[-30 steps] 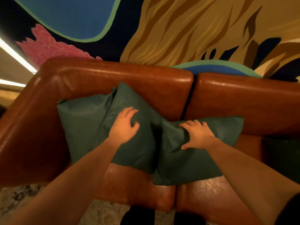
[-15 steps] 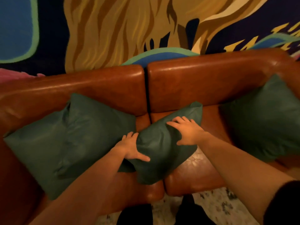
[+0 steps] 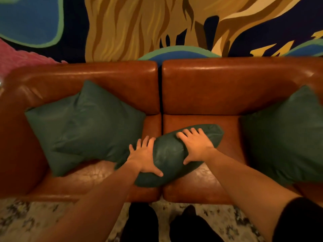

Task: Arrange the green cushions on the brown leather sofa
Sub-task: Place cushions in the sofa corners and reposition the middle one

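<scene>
A brown leather sofa (image 3: 201,88) with two seats fills the view. A large green cushion (image 3: 83,126) leans in its left corner; another green cushion (image 3: 283,137) leans at the right end. A third green cushion (image 3: 169,156) lies edge-up over the gap between the seats, held between both hands. My left hand (image 3: 144,155) presses its left side with the thumb wrapped under. My right hand (image 3: 195,145) grips its upper right side, fingers spread over the top.
A colourful mural wall (image 3: 157,27) rises behind the sofa back. A patterned carpet (image 3: 26,220) runs along the sofa's front edge, and my dark shoes (image 3: 139,222) stand on it close to the seats. Bare seat leather (image 3: 201,186) shows right of the held cushion.
The view has shifted right, so the whole sofa now shows. The middle cushion has turned more edge-up and moved toward the front of the seats, with both hands clasping its sides.
</scene>
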The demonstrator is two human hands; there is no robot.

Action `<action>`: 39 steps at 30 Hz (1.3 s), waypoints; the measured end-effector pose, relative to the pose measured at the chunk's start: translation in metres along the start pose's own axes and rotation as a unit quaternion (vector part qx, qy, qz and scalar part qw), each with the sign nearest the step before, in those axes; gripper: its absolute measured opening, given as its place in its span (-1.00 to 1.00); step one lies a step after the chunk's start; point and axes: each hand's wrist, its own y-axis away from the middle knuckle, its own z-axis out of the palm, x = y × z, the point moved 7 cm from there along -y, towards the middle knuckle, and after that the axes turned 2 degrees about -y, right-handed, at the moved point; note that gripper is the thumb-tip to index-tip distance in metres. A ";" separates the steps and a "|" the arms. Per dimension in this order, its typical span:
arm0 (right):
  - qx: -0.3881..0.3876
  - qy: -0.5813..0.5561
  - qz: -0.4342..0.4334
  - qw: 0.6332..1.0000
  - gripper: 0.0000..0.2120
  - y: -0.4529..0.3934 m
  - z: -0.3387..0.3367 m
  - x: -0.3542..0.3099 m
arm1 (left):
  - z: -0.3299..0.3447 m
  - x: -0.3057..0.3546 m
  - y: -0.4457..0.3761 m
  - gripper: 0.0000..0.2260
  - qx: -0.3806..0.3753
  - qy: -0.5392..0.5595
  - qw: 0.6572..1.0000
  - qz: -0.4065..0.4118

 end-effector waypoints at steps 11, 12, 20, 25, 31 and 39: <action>-0.031 -0.017 -0.016 0.999 0.21 0.004 0.018 0.017 | 0.015 0.007 0.009 0.09 0.104 0.028 0.992 0.058; -0.027 -0.015 -0.011 0.999 0.20 0.001 0.014 0.018 | 0.015 0.001 0.012 0.12 0.109 0.026 0.992 0.052; -0.064 -0.029 0.018 0.997 0.17 -0.008 0.009 0.020 | 0.020 -0.090 0.030 0.11 0.051 0.113 0.992 -0.009; -0.106 -0.024 -0.059 0.992 0.24 -0.024 -0.003 -0.006 | 0.002 -0.107 0.029 -0.18 0.074 0.133 0.988 0.002; -0.090 0.006 -0.065 0.994 0.16 -0.035 -0.019 -0.042 | -0.025 -0.097 0.020 -0.12 0.072 0.076 0.993 0.051; -0.028 -0.042 0.079 0.996 -0.26 -0.003 -0.039 0.010 | -0.088 -0.072 0.017 -0.08 0.301 0.205 0.930 0.055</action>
